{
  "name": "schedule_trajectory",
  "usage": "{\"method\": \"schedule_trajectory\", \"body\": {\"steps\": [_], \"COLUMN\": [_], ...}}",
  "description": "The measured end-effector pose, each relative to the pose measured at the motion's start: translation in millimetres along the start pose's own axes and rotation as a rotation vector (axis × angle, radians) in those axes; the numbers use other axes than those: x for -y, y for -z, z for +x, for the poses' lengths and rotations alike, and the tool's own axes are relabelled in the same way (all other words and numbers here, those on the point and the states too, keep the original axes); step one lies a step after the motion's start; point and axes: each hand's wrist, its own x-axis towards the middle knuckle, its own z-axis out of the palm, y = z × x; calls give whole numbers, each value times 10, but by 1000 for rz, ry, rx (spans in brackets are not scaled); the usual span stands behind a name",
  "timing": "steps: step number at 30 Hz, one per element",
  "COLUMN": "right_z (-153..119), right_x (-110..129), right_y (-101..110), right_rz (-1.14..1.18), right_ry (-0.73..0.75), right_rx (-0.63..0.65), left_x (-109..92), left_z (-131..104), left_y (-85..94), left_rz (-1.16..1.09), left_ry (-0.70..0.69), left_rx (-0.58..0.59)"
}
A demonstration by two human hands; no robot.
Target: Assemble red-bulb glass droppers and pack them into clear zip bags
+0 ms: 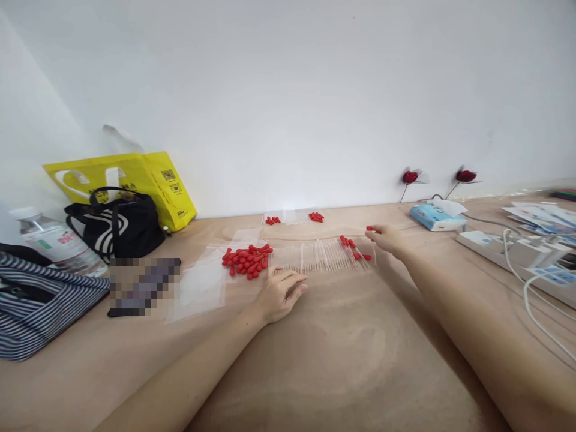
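A row of thin clear tubes (310, 257) lies side by side on the wooden table. My left hand (281, 294) rests at the row's near left end, fingers stretched out and thumb apart, with nothing visible in it. Just beyond it is a heap of red rubber bulbs (246, 260). At the row's right end lie several droppers with red bulbs (348, 243) on their tubes. My right hand (384, 239), to the right of these, pinches a red rubber bulb (369, 228) between its fingertips. Whether a tube is fitted in that bulb is hard to make out.
Clear plastic bags (202, 282) lie left of the heap. More red-bulbed droppers (316, 217) lie near the wall. A yellow bag (173, 198), black pouch (130, 225), bottle (58, 243) and striped bag (49, 306) stand left. Tissues (434, 217) and a power strip (535, 261) are right.
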Motion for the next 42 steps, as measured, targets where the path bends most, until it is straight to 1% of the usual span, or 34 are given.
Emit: {"method": "schedule_trajectory", "body": {"steps": [2, 4, 7, 9, 12, 14, 16, 19, 21, 24, 27, 31, 33, 36, 38, 40, 42], "right_z": [-8, -25, -33, -28, -29, -47, -84, -151, -182, -194, -189, -197, -208, -244, -296, -382, -500], "right_x": [-100, -145, -144, -129, -112, -103, -92, -68, -51, -29, -1, 78, 145, 277, 375, 462, 521], "right_y": [-73, -163, -250, -257, -192, -114, -29, 68, 96, 88, 65, 107, 163, 229, 223, 158, 38], "right_rz": [-60, -103, -152, -185, -240, -263, -268, -261, -264, -295, -356, -483, -562, -659, -710, -715, -605], "right_ry": [-17, -24, -36, -46, -53, -36, 7, 97, 145, 181, 182, 162, 152, 154, 191, 271, 381], "right_rx": [26, 53, 74, 69, 48, 58, 109, 239, 312, 365, 377, 344, 308, 251, 220, 197, 197], "left_x": [-4, -9, -11, -9, -10, -16, -25, -34, -35, -31, -23, -3, 7, 12, 16, 26, 44], "left_z": [0, -2, -8, -11, -12, -10, -9, -6, -3, -2, -7, 16, 74, 242, 391, 541, 667], "left_y": [1, 6, 11, 12, 14, 18, 23, 29, 31, 34, 32, 14, -3, -46, -88, -138, -188], "left_rz": [7, 15, 21, 16, 1, -8, -11, -4, 14, 67, 136, 214, 247, 299, 339, 388, 427], "left_ry": [3, 7, 6, 5, 14, 20, 26, 31, 32, 57, 131, 285, 354, 418, 476, 560, 626], "left_rx": [10, 10, 8, 4, 15, 26, 35, 42, 25, -24, -76, -111, -130, -145, -96, -9, 64]}}
